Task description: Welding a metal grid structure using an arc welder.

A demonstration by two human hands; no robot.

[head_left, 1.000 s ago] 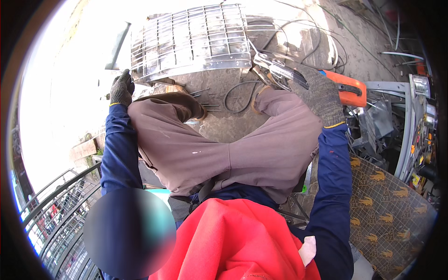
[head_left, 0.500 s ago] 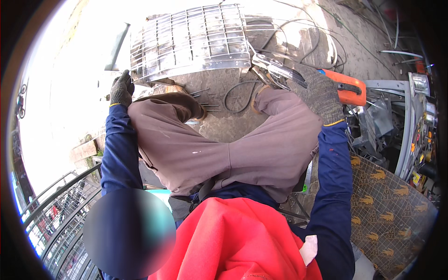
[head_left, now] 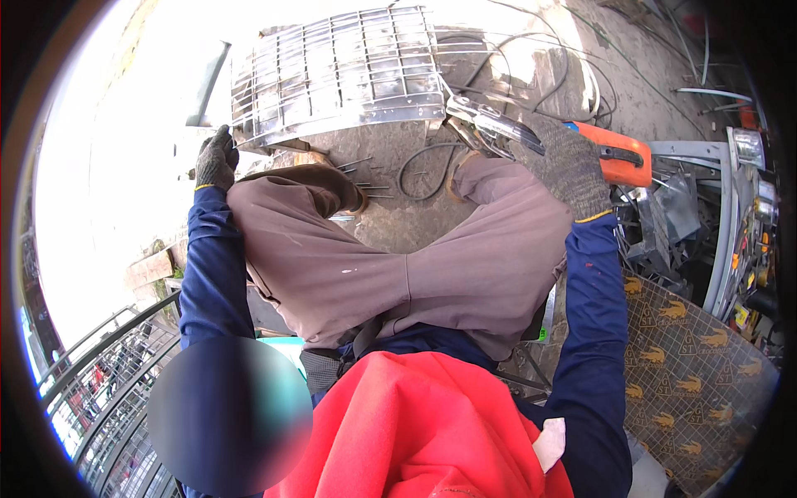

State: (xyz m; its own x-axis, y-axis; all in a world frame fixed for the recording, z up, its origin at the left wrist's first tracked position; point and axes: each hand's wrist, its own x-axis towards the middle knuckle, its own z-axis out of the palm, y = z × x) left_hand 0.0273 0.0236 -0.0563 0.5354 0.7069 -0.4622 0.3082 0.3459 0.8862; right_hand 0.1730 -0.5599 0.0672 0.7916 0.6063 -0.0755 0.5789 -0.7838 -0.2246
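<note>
A metal grid of welded thin bars (head_left: 336, 62) lies in front of my knees, with a flat metal strip (head_left: 357, 112) along its near edge. My left hand (head_left: 216, 159), in a grey knit glove, is closed beside the grid's near left corner; what its fingers hold, if anything, is hidden. In a matching glove, my right hand (head_left: 567, 166) is wrapped round a silver, clamp-like welding electrode holder (head_left: 490, 119). The holder's jaws point at the grid's near right corner, and a thin rod reaches from them toward the bars.
An orange machine (head_left: 618, 155) with a black handle stands right of my right hand. Dark cables (head_left: 427, 170) coil across the floor. Several short rods lie between my feet. Metal scraps (head_left: 664, 216) and a patterned board (head_left: 689, 373) are at the right; a black railing (head_left: 108, 378) is at lower left.
The electrode holder's tip has shifted very slightly left. Otherwise both hands and the grid stay where they were.
</note>
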